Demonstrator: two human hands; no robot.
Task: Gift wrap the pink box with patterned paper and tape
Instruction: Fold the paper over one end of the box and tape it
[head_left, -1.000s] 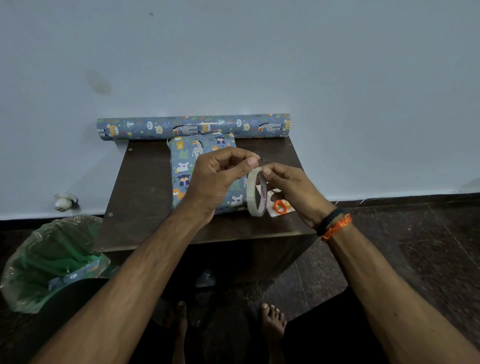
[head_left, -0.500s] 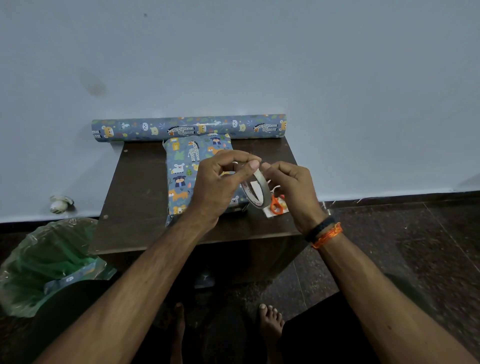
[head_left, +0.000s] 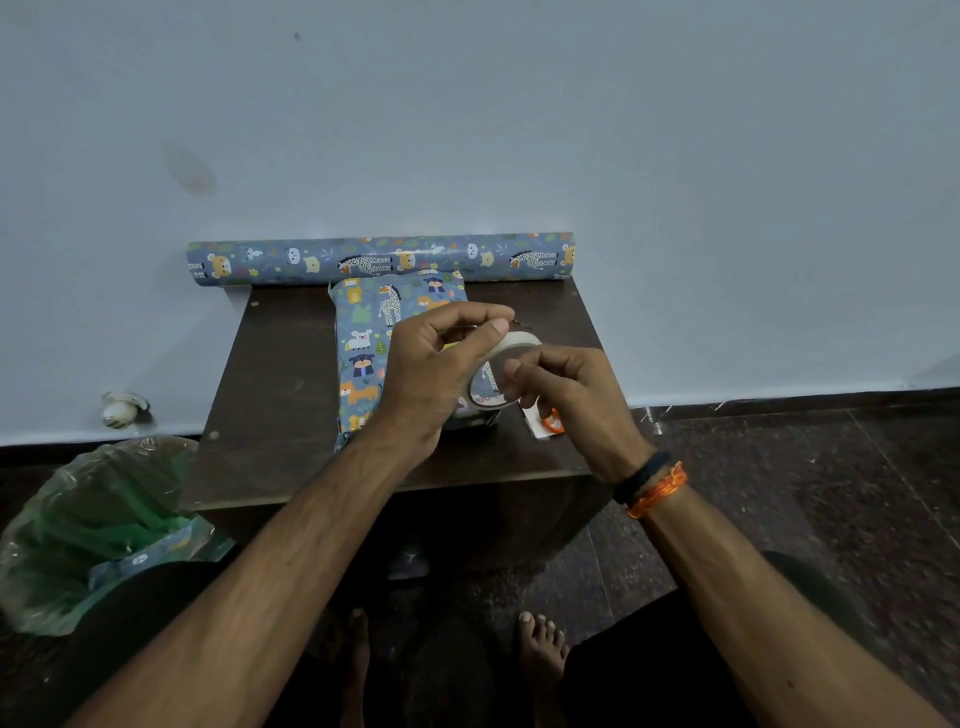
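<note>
While the dark table (head_left: 280, 415) carries the wrapped box (head_left: 363, 343) and, behind it, the paper roll (head_left: 379, 258), the left hand (head_left: 431, 374) and right hand (head_left: 576, 395) pinch the tape roll (head_left: 506, 364) above it. No writing is readable. A green bag (head_left: 78, 525) holds paper scraps.

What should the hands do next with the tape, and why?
Probably pull a short strip free from the tape roll. Both the left hand and the right hand hold the roll above the wrapped box, fingertips picking at its edge, and no loose strip shows yet. The paper already covers the box's top, so a piece of tape seems needed to hold it shut.
</note>
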